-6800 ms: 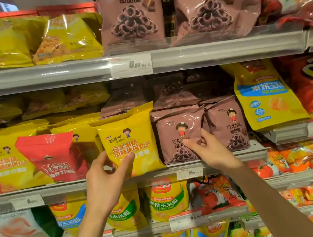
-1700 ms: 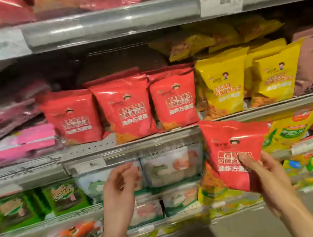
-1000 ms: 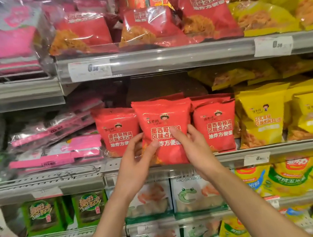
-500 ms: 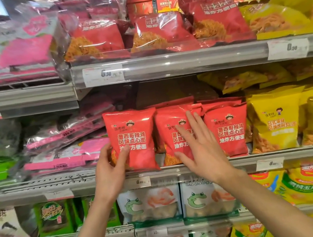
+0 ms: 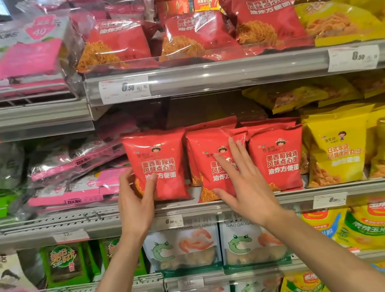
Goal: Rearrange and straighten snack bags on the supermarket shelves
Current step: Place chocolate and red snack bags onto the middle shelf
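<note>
Three red snack bags stand in a row on the middle shelf, and I use the middle red bag as the marker for where things are.

The right hand lies flat on the front of the middle red bag with its fingers straight and spread — it presses, it does not grab. The thumb sits near the bag's bottom left corner. The left hand is off to the left of the middle red bag. It holds the left red bag at its lower left edge, thumb on the front and fingers curled behind. The two hands are apart, one bag each.

To the right of the middle red bag stands the right red bag, and it touches it, with its top corner poking over. No hand is on that one. Farther right are the yellow bags. Far to the left lie the pink packs, flat and messy.

All three red bags stand tall, long side up and down. The left red bag leans a bit, with its top tipped to the left, and there is a small gap between it and the middle red bag.

I think the next job is to close that gap and stand the left red bag straight. The left hand is the near one for that — it already has the bag. It would need a small push to the right, toward the middle red bag, while the right hand keeps its bag from sliding.
</note>
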Demonstrator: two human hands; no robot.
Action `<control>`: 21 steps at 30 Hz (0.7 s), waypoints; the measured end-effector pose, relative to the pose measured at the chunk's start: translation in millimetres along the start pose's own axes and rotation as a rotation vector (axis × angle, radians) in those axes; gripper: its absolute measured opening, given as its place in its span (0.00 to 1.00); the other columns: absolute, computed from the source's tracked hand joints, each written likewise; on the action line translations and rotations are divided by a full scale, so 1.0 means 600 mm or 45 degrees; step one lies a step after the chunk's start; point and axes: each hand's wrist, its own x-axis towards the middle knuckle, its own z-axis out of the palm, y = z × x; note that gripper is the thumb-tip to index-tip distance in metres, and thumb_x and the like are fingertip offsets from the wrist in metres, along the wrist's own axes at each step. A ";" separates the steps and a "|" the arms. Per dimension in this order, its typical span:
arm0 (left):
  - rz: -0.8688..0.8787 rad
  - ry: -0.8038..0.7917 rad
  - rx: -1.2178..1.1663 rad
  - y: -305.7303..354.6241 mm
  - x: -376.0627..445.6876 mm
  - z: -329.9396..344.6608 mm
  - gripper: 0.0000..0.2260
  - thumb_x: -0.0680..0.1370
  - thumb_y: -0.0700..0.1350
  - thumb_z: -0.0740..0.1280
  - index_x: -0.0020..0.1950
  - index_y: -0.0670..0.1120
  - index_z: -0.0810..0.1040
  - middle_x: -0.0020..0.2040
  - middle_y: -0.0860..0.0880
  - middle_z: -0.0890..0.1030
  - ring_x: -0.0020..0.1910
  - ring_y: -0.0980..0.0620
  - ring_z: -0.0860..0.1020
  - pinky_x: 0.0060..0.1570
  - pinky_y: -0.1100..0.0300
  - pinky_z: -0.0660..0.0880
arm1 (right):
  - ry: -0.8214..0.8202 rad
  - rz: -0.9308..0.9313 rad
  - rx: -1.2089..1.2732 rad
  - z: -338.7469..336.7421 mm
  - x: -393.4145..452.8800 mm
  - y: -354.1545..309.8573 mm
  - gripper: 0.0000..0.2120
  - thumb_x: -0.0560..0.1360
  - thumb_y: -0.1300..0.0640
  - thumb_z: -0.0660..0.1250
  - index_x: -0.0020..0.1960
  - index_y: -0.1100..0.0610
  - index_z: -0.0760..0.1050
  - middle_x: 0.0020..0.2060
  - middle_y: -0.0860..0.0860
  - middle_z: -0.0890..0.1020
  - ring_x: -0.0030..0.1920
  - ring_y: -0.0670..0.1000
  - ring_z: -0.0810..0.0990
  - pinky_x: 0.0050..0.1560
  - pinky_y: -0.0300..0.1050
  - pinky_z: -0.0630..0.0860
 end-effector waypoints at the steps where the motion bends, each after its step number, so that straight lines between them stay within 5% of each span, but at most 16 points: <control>1: -0.009 -0.062 0.018 -0.005 -0.004 0.000 0.22 0.79 0.58 0.70 0.68 0.52 0.69 0.61 0.54 0.80 0.57 0.58 0.80 0.56 0.55 0.79 | -0.007 0.001 0.007 0.000 0.000 0.001 0.38 0.80 0.43 0.66 0.83 0.46 0.50 0.81 0.47 0.32 0.81 0.49 0.31 0.78 0.57 0.54; 14: 0.109 -0.173 0.413 -0.016 -0.022 0.009 0.31 0.78 0.66 0.66 0.74 0.49 0.68 0.67 0.51 0.77 0.65 0.52 0.74 0.66 0.47 0.74 | -0.016 0.018 -0.083 0.007 0.000 -0.009 0.38 0.82 0.43 0.63 0.84 0.47 0.46 0.80 0.50 0.30 0.80 0.51 0.29 0.78 0.53 0.43; 17: 0.106 -0.175 0.413 -0.015 -0.027 0.003 0.31 0.77 0.64 0.68 0.75 0.51 0.67 0.68 0.51 0.75 0.67 0.52 0.72 0.68 0.49 0.72 | -0.004 0.003 -0.082 -0.001 -0.003 -0.010 0.37 0.82 0.43 0.63 0.84 0.48 0.48 0.81 0.52 0.32 0.80 0.51 0.29 0.78 0.51 0.38; 21: 0.070 -0.192 0.263 -0.003 -0.033 -0.010 0.27 0.78 0.57 0.71 0.74 0.51 0.70 0.68 0.52 0.77 0.67 0.53 0.74 0.67 0.45 0.74 | 0.052 0.006 0.112 -0.018 -0.010 -0.012 0.33 0.81 0.45 0.65 0.82 0.49 0.56 0.83 0.48 0.38 0.81 0.47 0.34 0.78 0.47 0.43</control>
